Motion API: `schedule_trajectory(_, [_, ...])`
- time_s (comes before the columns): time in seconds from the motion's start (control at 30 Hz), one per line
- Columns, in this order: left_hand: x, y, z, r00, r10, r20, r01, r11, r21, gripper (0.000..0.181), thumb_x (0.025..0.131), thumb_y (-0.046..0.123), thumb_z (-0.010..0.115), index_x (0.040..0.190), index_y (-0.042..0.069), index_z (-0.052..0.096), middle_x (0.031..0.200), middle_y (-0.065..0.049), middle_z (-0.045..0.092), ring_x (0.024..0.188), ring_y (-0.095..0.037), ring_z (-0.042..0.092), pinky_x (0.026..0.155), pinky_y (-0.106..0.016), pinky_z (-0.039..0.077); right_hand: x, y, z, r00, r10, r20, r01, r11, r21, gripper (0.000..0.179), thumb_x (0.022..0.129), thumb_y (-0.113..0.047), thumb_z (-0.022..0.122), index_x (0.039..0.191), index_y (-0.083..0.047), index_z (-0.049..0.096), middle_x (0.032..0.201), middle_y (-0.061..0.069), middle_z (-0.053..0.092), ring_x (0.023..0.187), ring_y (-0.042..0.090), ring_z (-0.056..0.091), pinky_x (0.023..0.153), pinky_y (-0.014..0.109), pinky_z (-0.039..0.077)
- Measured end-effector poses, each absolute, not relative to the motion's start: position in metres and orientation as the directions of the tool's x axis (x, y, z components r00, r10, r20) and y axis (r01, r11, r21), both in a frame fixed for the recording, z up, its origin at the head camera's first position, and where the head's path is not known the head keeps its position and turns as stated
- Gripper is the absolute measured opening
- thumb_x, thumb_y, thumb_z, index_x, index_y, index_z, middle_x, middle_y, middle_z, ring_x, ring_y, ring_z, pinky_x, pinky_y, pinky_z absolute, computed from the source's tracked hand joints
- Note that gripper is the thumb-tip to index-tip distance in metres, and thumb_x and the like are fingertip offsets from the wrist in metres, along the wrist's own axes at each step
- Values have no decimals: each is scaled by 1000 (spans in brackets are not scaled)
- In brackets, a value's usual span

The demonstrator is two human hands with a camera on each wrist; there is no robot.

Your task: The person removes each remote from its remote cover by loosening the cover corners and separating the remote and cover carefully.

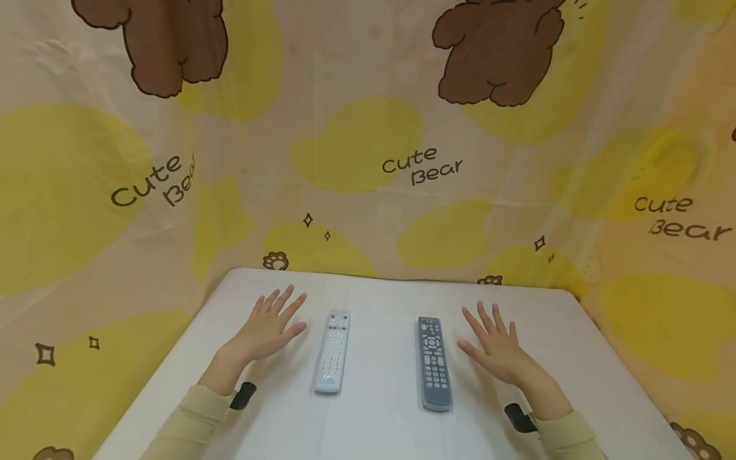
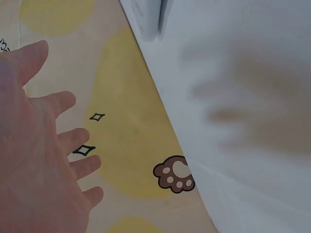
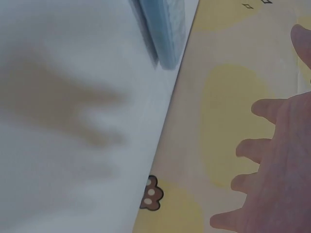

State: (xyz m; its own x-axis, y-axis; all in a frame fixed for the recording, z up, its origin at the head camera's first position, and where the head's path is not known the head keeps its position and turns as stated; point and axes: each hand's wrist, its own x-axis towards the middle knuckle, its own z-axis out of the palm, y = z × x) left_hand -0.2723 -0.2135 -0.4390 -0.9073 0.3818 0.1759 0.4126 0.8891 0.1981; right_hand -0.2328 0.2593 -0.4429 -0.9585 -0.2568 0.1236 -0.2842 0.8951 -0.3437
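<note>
bear-print cloth behind worktop; left hand, spread and empty, white remote just rightward; right hand likewise, grey remote just leftward; gripping crosswise seems steadiest.

Left remote, right remote (both on table)
</note>
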Motion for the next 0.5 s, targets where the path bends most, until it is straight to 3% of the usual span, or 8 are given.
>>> schedule_trajectory(0.5, [-282, -202, -445, -881, 417, 222, 462, 857, 226, 66, 96, 50, 45, 150, 16, 28, 156, -16, 23, 142, -41, 19, 115, -58, 11, -249, 214, -442, -929, -342, 141, -370, 854, -366, 74, 93, -54, 48, 152, -17, 22, 157, 20, 10, 143, 45, -3, 107, 72, 3])
